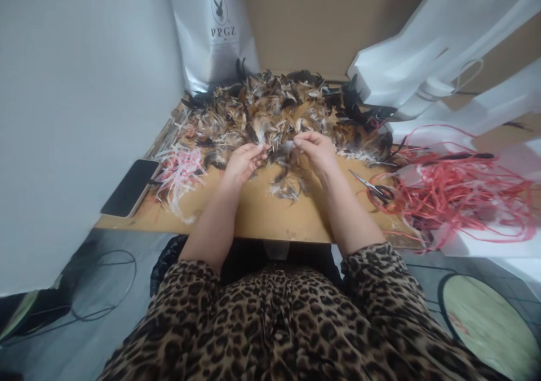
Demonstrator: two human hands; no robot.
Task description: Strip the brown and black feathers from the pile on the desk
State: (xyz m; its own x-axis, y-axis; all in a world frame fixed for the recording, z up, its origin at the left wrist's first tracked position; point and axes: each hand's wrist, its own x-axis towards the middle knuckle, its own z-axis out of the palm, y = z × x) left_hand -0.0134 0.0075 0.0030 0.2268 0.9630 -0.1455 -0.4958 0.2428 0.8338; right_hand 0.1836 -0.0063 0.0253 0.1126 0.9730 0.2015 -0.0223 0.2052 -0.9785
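Thumb and fingertips of my left hand [246,161] are pinched together on a pale, fluffy feather [262,134] that stands up from them. To its right, my right hand [316,149] is closed in a pinch on a greyish feather [288,145]. Both hands are just above the near edge of a wide heap of brown, black and white feathers [291,102]. Below and between them, a small loose bunch of feathers [286,188] lies on the tan tabletop [270,220]. The feathers' quill ends are too small to make out.
A phone [130,188] and pink-white strips [180,169] lie on the left. Scissors [374,188] rest near my right forearm, beside a tangle of red strings [460,195]. A white bag [215,37] stands behind the heap. White packaging [406,60] leans at the back right. A round stool [486,324] is below.
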